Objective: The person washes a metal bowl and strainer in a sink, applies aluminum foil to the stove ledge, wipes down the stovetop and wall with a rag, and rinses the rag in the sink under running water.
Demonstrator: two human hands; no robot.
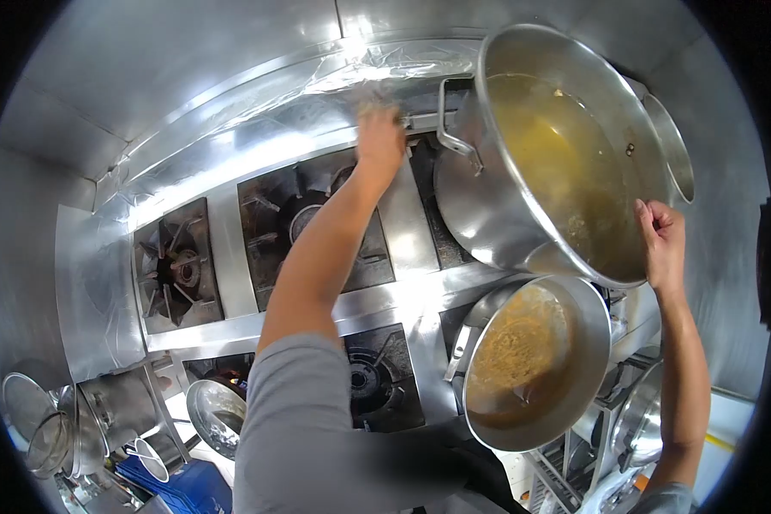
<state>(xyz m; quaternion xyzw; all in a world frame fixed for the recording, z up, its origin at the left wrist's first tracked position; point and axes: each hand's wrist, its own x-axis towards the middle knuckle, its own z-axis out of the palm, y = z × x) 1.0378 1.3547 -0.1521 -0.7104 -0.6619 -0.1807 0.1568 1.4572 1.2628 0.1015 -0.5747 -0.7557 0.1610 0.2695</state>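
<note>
My left hand [380, 141] reaches over the back of the stove, left of the big pot's side handle. Its fingers are curled, and a blurred shape just beyond them is too smeared to name. At the right, my right hand [662, 244] is closed at the rim of a large steel stockpot [471, 193], thumb up by the edge; whatever part the fingers wrap round is hidden. Cloudy yellow liquid [548, 141] lies inside the stockpot. In front of it stands a wide pan [595, 321] holding brownish liquid with a grainy tan patch.
Gas burners [180, 267] are set into the steel stovetop [411, 223]. Crumpled foil [334, 73] lines the back ledge. A frying pan [214, 415], strainers [47, 441] and a blue container [188, 490] are at lower left. More metal pans [642, 420] lie at lower right.
</note>
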